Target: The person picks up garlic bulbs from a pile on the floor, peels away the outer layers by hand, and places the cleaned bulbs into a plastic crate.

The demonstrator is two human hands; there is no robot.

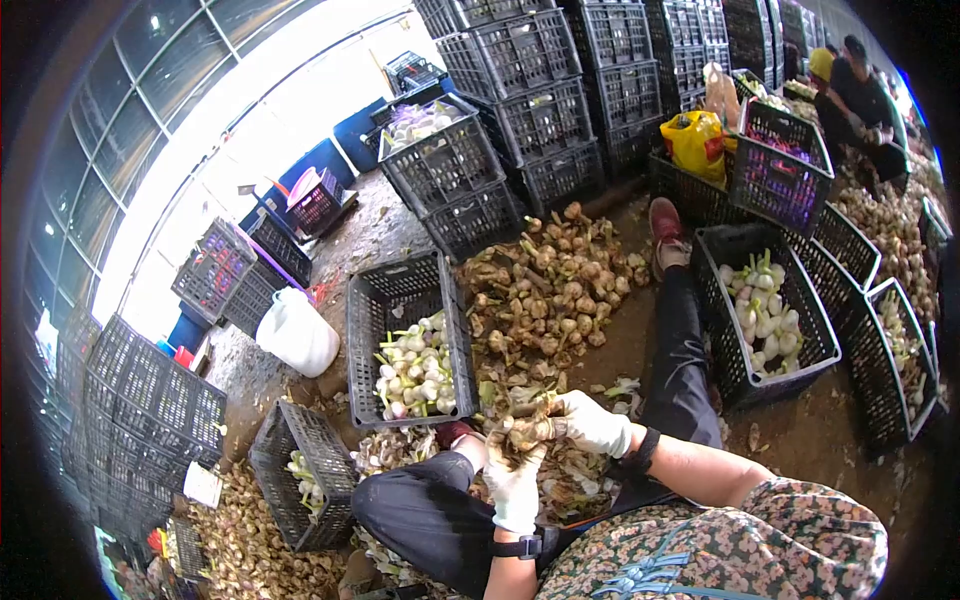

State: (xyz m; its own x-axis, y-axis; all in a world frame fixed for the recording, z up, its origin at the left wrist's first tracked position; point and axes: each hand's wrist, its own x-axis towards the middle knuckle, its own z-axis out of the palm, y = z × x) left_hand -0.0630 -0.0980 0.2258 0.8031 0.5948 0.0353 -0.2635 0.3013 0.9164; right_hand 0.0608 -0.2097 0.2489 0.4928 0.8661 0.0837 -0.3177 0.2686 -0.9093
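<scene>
My left hand (515, 492), in a white glove, is closed around brown, unpeeled garlic bulbs (527, 434) held above my lap. My right hand (597, 422), gloved in white too, has its fingers closed against the right side of the same garlic, by a dry stalk. Loose papery skins (580, 482) lie on the ground below both hands. Just ahead is a heap of unpeeled garlic (560, 290) with dry roots and stalks. A black crate (462, 345) left of the heap contains cleaned white garlic bulbs (415, 368).
Right of my leg stands another crate (792, 372) with white garlic (765, 310). Stacked black crates (540, 110) rise behind the heap. A white bucket (298, 335) is at the left, near a tilted crate (300, 460). Two people (860, 100) sit at the far right.
</scene>
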